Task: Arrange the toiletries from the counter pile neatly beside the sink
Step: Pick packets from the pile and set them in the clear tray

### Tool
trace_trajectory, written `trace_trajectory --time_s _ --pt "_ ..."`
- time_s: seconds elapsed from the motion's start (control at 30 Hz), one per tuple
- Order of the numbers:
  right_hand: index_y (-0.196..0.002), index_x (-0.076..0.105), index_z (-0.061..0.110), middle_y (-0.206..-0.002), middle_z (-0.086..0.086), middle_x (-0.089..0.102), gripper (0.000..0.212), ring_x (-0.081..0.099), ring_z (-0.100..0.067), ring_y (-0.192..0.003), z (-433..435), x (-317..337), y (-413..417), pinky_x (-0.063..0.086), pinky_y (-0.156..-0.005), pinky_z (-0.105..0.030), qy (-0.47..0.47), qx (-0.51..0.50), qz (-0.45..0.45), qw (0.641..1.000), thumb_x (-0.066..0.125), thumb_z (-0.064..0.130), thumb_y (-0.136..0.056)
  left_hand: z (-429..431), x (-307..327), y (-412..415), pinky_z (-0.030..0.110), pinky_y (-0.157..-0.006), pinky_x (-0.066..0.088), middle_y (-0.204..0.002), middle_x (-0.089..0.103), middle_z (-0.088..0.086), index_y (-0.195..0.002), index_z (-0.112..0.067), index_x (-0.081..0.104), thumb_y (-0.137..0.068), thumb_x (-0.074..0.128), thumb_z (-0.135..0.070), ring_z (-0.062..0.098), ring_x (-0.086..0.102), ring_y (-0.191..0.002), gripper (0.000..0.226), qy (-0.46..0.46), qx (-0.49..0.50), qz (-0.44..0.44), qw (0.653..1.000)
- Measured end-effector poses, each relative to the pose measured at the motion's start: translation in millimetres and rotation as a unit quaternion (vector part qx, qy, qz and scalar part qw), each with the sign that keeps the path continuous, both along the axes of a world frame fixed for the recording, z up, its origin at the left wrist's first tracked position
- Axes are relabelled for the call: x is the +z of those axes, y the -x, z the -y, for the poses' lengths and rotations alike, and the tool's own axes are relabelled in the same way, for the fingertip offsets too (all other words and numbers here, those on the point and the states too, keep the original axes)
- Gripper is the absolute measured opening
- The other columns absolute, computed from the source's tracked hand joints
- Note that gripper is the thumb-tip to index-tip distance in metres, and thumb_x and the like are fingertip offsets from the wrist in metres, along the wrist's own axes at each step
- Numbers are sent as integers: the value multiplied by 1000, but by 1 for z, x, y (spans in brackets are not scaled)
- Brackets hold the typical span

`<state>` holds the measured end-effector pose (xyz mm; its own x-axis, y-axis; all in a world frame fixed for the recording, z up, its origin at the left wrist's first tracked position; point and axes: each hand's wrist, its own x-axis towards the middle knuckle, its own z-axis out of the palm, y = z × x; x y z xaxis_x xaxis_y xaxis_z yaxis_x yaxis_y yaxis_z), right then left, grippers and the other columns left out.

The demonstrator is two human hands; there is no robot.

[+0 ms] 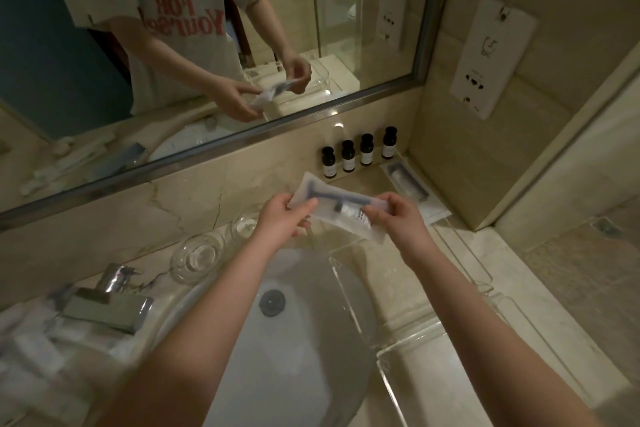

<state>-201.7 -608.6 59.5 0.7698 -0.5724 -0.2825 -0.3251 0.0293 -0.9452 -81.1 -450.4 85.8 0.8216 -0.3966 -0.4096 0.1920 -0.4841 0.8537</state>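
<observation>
Holding razor packet (341, 206) – left hand (282, 218) & right hand (398, 218) | both grips pinched closed on ends

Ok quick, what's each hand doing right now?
Left hand: closed on one end of the razor packet.
Right hand: closed on the packet's other end.

Head view looks down, close over sink (304, 340).

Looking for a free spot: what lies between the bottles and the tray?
In the head view, one flat packet on the counter lies between the bottles and the tray.
</observation>
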Motion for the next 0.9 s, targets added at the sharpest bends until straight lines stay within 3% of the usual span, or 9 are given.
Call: trace_trajectory --time_s 0.1,0.17,0.23,0.37,0.43,0.53,0.7,0.8,0.9 --pt "-83 60 10 -86 -14 63 11 59 -27 -78 -10 -17 10 51 -77 -43 -41 -21 -8 999 68 16 -82 4 -1 -2 22 -60 45 -82 63 5 -90 -17 61 -91 58 -19 11 58 -66 4 29 -5 10 1000" --pt "-78 59 12 -84 -15 62 11 59 -25 -73 -14 -25 16 49 -75 -42 -69 -7 3 998 69 10 -81 10 0 -4 22 -59 43 -71 60 1 -82 -17 59 -91 57 -16 10 55 -61 10 12 -12 53 998" --pt "-86 61 15 -82 -9 62 12 58 -22 -72 -16 -27 19 48 -71 -36 -60 1 13 998 71 12 -80 19 3 -6 23 -58 42 -68 60 1 -82 -12 59 -90 58 -15 10 55 -59 9 0 -32 78 996" --pt "-129 46 29 -106 10 54 66 56 -10 -90 -18 -23 21 49 -78 -26 132 35 -19 990 79 29 -72 37 0 -11 24 -59 41 -66 61 -1 -77 -16 59 -89 61 -17 9 56 -59 12 -19 -73 92 993" --pt "-137 39 26 -117 11 52 77 53 -8 -102 -21 -25 18 48 -86 -28 232 53 -14 971 78 32 -71 48 -4 -11 24 -60 42 -64 60 -1 -74 -17 59 -89 61 -16 9 55 -57 15 -18 -80 86 993" --pt "-134 42 19 -116 0 59 65 57 -18 -103 -19 -34 9 50 -79 -31 335 62 -30 940 70 24 -76 64 -13 -9 22 -56 42 -62 57 -1 -70 -18 56 -89 59 -15 9 54 -55 20 -28 -85 79 993" --pt "-119 51 9 -102 -8 61 39 50 -17 -81 4 -37 -11 35 -57 -22 302 40 -90 948 59 13 -81 82 -27 -16 21 -59 45 -72 61 0 -101 -5 63 -91 55 -12 10 55 -61 15 -40 -56 37 997" --pt "-116 53 8 -105 -12 59 34 55 -27 -89 21 -39 -23 43 -67 -30 337 84 -157 925 55 15 -83 88 -33 -21 22 -59 47 -88 64 8 -110 -5 61 -90 53 -9 16 60 -67 21 -66 -54 43 995" --pt "-116 53 8 -108 -14 55 34 54 -32 -99 29 -44 -27 44 -75 -35 421 124 -213 873 52 22 -85 87 -40 -22 35 -86 53 -107 67 13 -110 -8 62 -89 53 -14 29 64 -97 24 -137 -95 91 982"
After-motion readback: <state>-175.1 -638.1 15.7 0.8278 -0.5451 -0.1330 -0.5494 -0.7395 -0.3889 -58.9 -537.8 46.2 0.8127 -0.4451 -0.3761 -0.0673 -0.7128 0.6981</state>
